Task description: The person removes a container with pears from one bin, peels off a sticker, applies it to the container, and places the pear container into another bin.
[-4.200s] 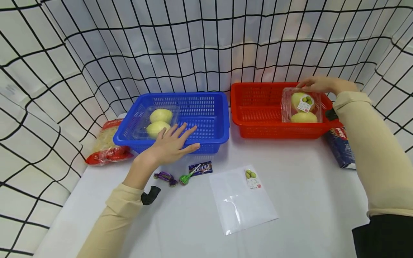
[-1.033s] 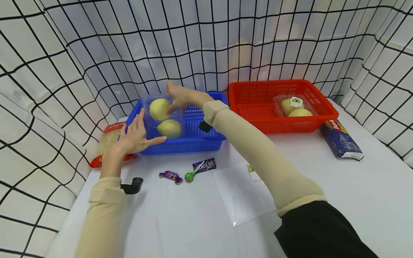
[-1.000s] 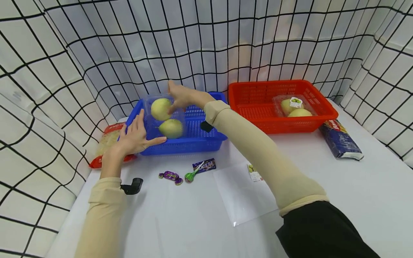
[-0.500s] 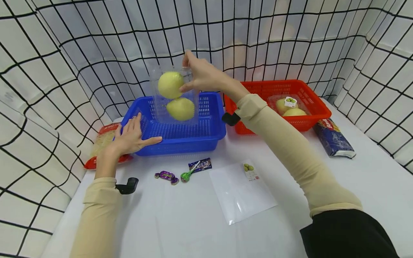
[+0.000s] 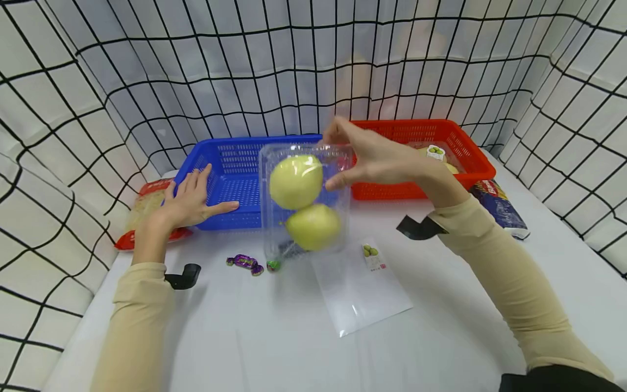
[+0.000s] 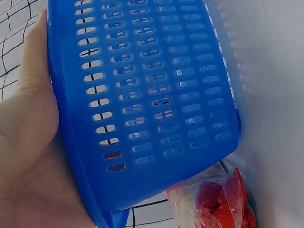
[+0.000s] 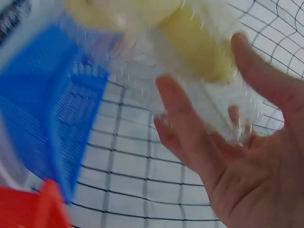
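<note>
My right hand (image 5: pixel 374 158) grips the upper right edge of a clear plastic container (image 5: pixel 268 218) with two yellow-green pears (image 5: pixel 313 227) inside. The container hangs tilted in front of the blue basket (image 5: pixel 235 188), over the table. In the right wrist view, the thumb and fingers (image 7: pixel 190 128) sit on either side of its edge. With fingers spread, my left hand (image 5: pixel 183 204) rests on the blue basket's left front corner; its palm (image 6: pixel 28 128) lies along the rim in the left wrist view.
The red basket (image 5: pixel 392 191) holds another pear container, partly behind my right hand. A purple-wrapped candy (image 5: pixel 246 263), green lollipop (image 5: pixel 272 265) and clear bag with a fruit label (image 5: pixel 362 299) lie in front. A red packet (image 5: pixel 152 204) and blue package (image 5: pixel 502 209) flank the baskets; black netting surrounds everything.
My right hand went from the container in the red basket to the one in the blue basket, lifted it out and brought it right and nearer. My left hand moved to the blue basket's left corner.
</note>
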`<state>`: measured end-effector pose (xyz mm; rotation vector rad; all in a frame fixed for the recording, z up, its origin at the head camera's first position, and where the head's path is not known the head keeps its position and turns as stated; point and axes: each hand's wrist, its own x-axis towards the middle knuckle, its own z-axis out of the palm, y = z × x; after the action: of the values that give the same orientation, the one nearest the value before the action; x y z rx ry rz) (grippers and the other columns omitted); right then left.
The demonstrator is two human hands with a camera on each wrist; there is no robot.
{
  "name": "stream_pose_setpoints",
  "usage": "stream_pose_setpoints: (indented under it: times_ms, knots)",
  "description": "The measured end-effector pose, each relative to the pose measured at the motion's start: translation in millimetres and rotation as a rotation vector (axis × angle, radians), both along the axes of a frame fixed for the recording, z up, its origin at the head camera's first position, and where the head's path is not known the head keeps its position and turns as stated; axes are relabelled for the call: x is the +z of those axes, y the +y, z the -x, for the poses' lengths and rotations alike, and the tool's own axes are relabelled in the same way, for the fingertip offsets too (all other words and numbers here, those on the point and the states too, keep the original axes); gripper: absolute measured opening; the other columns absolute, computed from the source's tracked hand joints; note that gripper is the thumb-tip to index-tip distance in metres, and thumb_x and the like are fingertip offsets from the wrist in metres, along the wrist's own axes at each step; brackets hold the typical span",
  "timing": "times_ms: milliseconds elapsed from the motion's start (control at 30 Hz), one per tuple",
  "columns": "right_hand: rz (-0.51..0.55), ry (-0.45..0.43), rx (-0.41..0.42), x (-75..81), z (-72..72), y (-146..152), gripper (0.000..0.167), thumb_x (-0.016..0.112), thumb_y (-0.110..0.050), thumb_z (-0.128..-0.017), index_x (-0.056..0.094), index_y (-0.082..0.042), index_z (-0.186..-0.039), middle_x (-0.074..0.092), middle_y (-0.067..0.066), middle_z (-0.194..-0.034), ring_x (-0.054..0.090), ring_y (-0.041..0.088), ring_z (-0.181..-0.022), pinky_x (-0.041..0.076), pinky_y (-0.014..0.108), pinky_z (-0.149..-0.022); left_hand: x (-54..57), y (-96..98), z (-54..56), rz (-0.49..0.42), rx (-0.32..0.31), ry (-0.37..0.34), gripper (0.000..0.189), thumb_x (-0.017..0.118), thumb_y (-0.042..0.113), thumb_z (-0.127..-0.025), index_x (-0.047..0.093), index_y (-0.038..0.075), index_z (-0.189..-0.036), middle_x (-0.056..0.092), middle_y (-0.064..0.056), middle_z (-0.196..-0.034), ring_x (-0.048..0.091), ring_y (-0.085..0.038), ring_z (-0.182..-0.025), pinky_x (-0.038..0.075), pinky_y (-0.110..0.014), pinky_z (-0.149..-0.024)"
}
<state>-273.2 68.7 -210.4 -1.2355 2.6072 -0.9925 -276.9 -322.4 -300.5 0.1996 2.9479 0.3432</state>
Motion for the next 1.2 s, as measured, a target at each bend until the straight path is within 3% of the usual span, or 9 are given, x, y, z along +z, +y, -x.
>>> stream_pose_setpoints:
  times_ms: [167,300,367,467,600,733,867,1067,1200]
  knots:
    - [-0.072,-0.172,0.144,-39.9,-18.3,20,0.061,0.085,-0.033,-0.084,0.042,-0.018,-0.124,0.057,-0.003,-0.141,0.046,0.021,-0.148,0.041,0.049,-0.122,-0.8,5.2,1.9,0.007,-0.009,-0.007,0.12,0.051,0.076,-0.092,-0.015,0.006,-0.163,-0.008,-0.035,-0.167,-0.004,-0.056,-0.155,-0.007,-0.077,-0.12]
    - [-0.116,-0.286,0.235,-63.3,-24.2,31,0.057,0.082,-0.034,-0.086,0.042,-0.018,-0.123,0.058,0.0,-0.134,0.047,0.025,-0.147,0.043,0.05,-0.119,0.6,9.4,5.7,-0.002,-0.024,0.005,0.119,0.05,0.077,-0.092,-0.014,0.008,-0.163,-0.009,-0.033,-0.168,-0.005,-0.054,-0.157,-0.007,-0.078,-0.12]
    - [-0.125,-0.35,0.259,-71.8,-25.4,33,0.057,0.082,-0.033,-0.087,0.041,-0.018,-0.123,0.056,0.004,-0.131,0.049,0.024,-0.144,0.051,0.048,-0.111,1.0,10.2,6.8,-0.006,-0.024,0.012,0.119,0.05,0.077,-0.092,-0.014,0.008,-0.164,-0.008,-0.033,-0.169,-0.005,-0.053,-0.157,-0.007,-0.078,-0.12]
    - [-0.139,-0.502,0.277,-83.6,-26.4,35,0.058,0.081,-0.03,-0.088,0.039,-0.015,-0.125,0.053,0.011,-0.132,0.066,0.032,-0.123,0.062,0.053,-0.089,0.6,11.1,7.3,-0.002,-0.023,0.008,0.118,0.051,0.077,-0.092,-0.014,0.008,-0.164,-0.007,-0.033,-0.169,-0.005,-0.052,-0.157,-0.007,-0.077,-0.12]
    - [-0.191,-0.655,0.269,-96.8,-25.5,35,0.06,0.079,-0.03,-0.09,0.037,-0.013,-0.129,0.048,0.014,-0.14,0.073,0.038,-0.101,0.063,0.059,-0.075,-0.8,11.7,6.9,0.008,-0.022,-0.01,0.118,0.05,0.077,-0.092,-0.015,0.009,-0.163,-0.008,-0.033,-0.169,-0.006,-0.052,-0.157,-0.007,-0.077,-0.12]
    - [-0.272,-0.539,0.278,-104.4,-16.7,32,0.057,0.075,-0.037,-0.092,0.04,-0.014,-0.131,0.051,0.01,-0.135,0.065,0.027,-0.116,0.06,0.048,-0.094,0.5,9.3,7.2,0.004,-0.016,0.007,0.116,0.05,0.075,-0.093,-0.015,0.01,-0.164,-0.007,-0.033,-0.169,-0.005,-0.053,-0.157,-0.007,-0.078,-0.12]
    - [-0.349,-0.399,0.287,-109.2,-6.0,30,0.053,0.072,-0.042,-0.092,0.048,-0.015,-0.132,0.055,0.004,-0.137,0.052,0.022,-0.131,0.047,0.045,-0.113,2.5,4.7,7.2,-0.002,-0.014,0.019,0.115,0.051,0.074,-0.093,-0.013,0.011,-0.164,-0.006,-0.032,-0.169,-0.005,-0.052,-0.157,-0.007,-0.077,-0.12]
    - [-0.39,-0.362,0.304,-118.0,3.7,28,0.054,0.064,-0.05,-0.097,0.053,-0.02,-0.141,0.051,0.001,-0.151,0.042,0.025,-0.144,0.038,0.052,-0.122,0.5,-2.7,1.3,-0.023,-0.041,0.008,0.108,0.052,0.071,-0.095,-0.003,0.011,-0.166,-0.003,-0.032,-0.169,-0.006,-0.056,-0.156,-0.008,-0.08,-0.118]
    - [-0.358,-0.321,0.242,-117.7,14.6,44,0.043,0.055,-0.036,-0.105,0.056,-0.018,-0.143,0.057,0.002,-0.149,0.051,0.025,-0.142,0.042,0.052,-0.12,12.0,7.7,-8.5,-0.128,-0.118,-0.043,0.092,0.053,0.062,-0.099,0.01,0.016,-0.166,0.004,-0.028,-0.171,-0.002,-0.054,-0.157,0.003,-0.08,-0.119]
